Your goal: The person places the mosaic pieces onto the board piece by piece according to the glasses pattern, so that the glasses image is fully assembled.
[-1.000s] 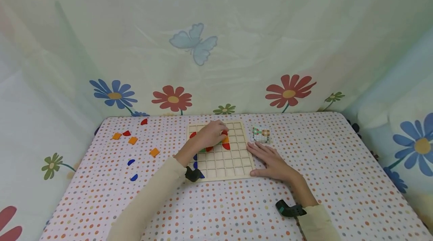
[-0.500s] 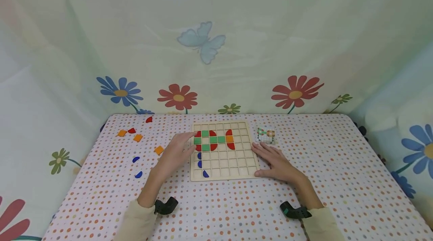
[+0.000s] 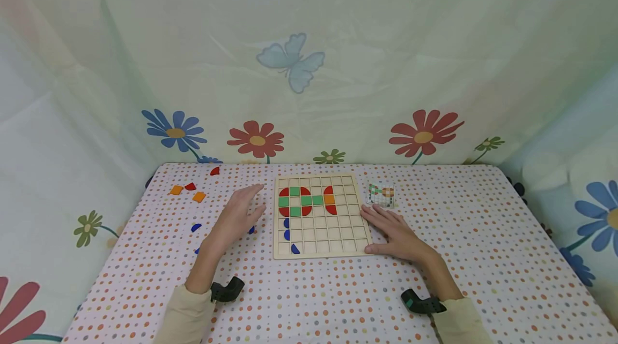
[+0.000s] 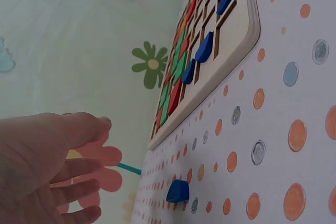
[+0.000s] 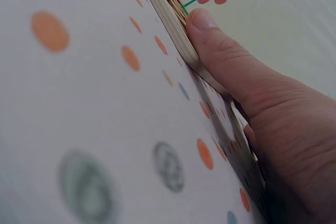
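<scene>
A wooden grid board point(image 3: 328, 234) lies mid-table. Red quarter-circles point(image 3: 328, 190), green squares point(image 3: 317, 200) and an orange square point(image 3: 329, 199) fill cells in its upper part. Several blue pieces point(image 3: 287, 235) sit down its left side. My left hand point(image 3: 234, 216) hovers left of the board, fingers relaxed, holding nothing. Near its thumb a loose blue piece point(image 3: 251, 229) rests on the cloth; the left wrist view shows this blue piece point(image 4: 178, 191) apart from the hand. My right hand point(image 3: 397, 232) rests on the board's right edge, its thumb point(image 5: 210, 35) on the near corner.
Loose orange squares point(image 3: 199, 197), red quarter-circles point(image 3: 215, 170) and blue pieces point(image 3: 196, 227) are scattered over the table's left side; my left hand hides part of that area. A small printed card point(image 3: 380, 194) lies right of the board, beyond my right fingertips. A flowered curtain point(image 3: 357, 65) hangs behind.
My left hand has drawn back leftward from the board, where it was over the orange and red pieces, baring the upper pattern. The right hand stays at the board's edge.
</scene>
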Available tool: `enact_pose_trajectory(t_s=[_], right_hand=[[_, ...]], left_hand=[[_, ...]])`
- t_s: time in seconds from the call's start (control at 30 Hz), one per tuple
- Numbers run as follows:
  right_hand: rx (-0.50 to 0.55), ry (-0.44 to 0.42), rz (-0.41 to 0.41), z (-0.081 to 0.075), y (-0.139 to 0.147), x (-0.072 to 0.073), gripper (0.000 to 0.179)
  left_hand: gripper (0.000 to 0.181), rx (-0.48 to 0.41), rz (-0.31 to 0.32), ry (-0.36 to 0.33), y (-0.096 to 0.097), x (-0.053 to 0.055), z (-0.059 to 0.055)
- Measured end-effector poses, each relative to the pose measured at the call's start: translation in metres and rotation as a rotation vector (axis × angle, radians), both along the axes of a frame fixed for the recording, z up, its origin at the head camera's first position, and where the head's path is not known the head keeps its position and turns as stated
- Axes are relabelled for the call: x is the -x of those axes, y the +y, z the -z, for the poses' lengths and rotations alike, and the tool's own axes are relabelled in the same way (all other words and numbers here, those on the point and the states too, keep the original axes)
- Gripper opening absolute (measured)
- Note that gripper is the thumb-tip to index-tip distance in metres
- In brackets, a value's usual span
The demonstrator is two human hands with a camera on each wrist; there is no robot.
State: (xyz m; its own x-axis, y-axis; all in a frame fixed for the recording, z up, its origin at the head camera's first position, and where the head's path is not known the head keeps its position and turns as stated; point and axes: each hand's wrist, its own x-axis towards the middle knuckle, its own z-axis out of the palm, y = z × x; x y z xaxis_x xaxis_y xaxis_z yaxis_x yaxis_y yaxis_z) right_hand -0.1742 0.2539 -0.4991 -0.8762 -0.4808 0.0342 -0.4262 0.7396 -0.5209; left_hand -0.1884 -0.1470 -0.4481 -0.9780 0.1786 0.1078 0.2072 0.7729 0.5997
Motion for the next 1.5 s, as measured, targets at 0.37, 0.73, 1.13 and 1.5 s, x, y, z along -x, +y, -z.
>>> enact_pose_trajectory(t_s=[0.37,0.73,1.13,1.5], right_hand=[[-0.002,0.003,0.001,0.003,0.001,0.001,0.090],[-0.004,-0.004,0.006,0.000,0.001,-0.001,0.089],[0.006,0.001,-0.015,-0.003,0.000,-0.002,0.089],[0.001,-0.014,0.003,-0.004,-0.001,-0.002,0.090]], left_hand=[[0.055,0.083,-0.165,-0.092,-0.056,0.007,-0.001],[0.058,0.091,-0.246,-0.163,-0.112,0.015,0.019],[0.057,0.087,-0.317,-0.192,-0.121,0.019,0.026],[0.048,0.127,-0.313,-0.051,-0.122,0.021,0.032]])
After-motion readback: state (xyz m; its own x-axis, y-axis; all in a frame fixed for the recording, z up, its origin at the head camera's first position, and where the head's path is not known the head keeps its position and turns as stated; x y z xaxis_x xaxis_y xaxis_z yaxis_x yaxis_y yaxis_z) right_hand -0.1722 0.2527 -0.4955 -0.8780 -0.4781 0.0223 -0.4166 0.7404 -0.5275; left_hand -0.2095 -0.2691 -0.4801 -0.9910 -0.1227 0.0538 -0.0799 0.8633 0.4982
